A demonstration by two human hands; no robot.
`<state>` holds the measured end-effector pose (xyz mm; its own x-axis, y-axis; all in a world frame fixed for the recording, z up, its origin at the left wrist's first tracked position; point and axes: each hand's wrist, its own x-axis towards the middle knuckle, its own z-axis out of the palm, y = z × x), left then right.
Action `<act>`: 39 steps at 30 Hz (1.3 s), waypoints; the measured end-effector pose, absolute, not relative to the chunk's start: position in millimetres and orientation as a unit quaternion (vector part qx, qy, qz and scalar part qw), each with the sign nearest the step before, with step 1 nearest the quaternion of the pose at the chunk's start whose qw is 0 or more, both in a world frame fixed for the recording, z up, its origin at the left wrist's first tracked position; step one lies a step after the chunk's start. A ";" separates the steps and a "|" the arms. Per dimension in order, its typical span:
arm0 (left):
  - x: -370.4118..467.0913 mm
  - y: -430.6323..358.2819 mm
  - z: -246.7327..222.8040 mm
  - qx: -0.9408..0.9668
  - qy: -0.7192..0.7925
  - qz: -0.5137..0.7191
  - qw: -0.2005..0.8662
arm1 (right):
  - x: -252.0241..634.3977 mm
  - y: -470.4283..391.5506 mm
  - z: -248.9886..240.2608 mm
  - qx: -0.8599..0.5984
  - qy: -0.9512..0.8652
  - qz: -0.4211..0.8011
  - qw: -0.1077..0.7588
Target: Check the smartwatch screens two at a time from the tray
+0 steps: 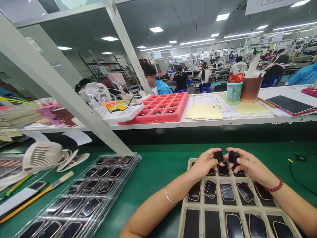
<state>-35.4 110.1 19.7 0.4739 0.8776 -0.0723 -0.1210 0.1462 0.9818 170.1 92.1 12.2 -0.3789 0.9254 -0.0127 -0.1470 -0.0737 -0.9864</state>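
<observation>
1. Widest of all, the green table runs across the lower half of the frame, carrying the trays.
2. Above it, the white shelf spans the middle, with two cups, papers and a dark-screened tablet towards the right.
3. Down at lower right sits the beige tray, its compartments holding dark-screened watch bodies; two in the middle row are showing light text on their screens.
4. Over to lower left, the clear tray lies at a slant, and here too it's rows of glossy dark watch bodies.
5. Up on the shelf, centre frame, there's the red tray, small dark pieces in several compartments.
6. At left, the white fan lies on the table beyond a yellow-handled brush.
7. Now the hands, right of centre, above the beige tray's far row! The left hand, silver bangle on its wrist, is closed in a finger-and-thumb grip on one watch body. The right hand, red beads at its wrist, grips the other watch body — thumb across the dark face.
8. Smallest, those two held pieces: side by side, faces towards the camera — close, with a narrow gap between them.
</observation>
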 end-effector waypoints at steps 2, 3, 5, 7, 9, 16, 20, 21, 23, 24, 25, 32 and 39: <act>-36.0 109.3 19.1 0.560 0.364 0.368 0.647 | 169.4 90.1 11.9 -0.376 -0.562 0.609 0.415; -36.3 108.8 19.1 0.565 0.369 0.366 0.641 | 168.8 88.9 12.6 -0.382 -0.575 0.595 0.411; -37.0 108.1 19.6 0.571 0.375 0.362 0.634 | 167.8 87.0 14.7 -0.390 -0.599 0.575 0.399; -37.8 107.8 20.0 0.575 0.377 0.362 0.630 | 167.3 86.0 16.4 -0.398 -0.615 0.562 0.385; -38.8 107.9 20.1 0.578 0.381 0.358 0.627 | 167.6 85.7 17.1 -0.409 -0.620 0.555 0.375; -40.8 106.2 20.0 0.571 0.377 0.359 0.634 | 168.1 84.7 15.6 -0.405 -0.619 0.560 0.373; -39.3 103.4 21.1 0.560 0.378 0.358 0.645 | 167.5 84.0 13.2 -0.408 -0.622 0.563 0.360; -39.0 102.8 21.3 0.558 0.382 0.356 0.644 | 167.5 84.0 12.7 -0.410 -0.624 0.561 0.356; -38.6 102.2 21.7 0.557 0.387 0.355 0.644 | 167.6 84.1 12.2 -0.413 -0.632 0.556 0.348; -38.6 101.9 21.9 0.556 0.387 0.356 0.644 | 167.6 84.2 12.3 -0.413 -0.636 0.553 0.345; -38.5 101.7 22.0 0.555 0.385 0.358 0.644 | 167.7 84.3 12.5 -0.414 -0.638 0.551 0.344; -37.9 100.8 22.5 0.550 0.377 0.367 0.649 | 167.9 84.6 12.2 -0.413 -0.638 0.549 0.346; -38.0 100.2 21.5 0.554 0.375 0.363 0.648 | 168.0 84.3 12.2 -0.410 -0.639 0.552 0.346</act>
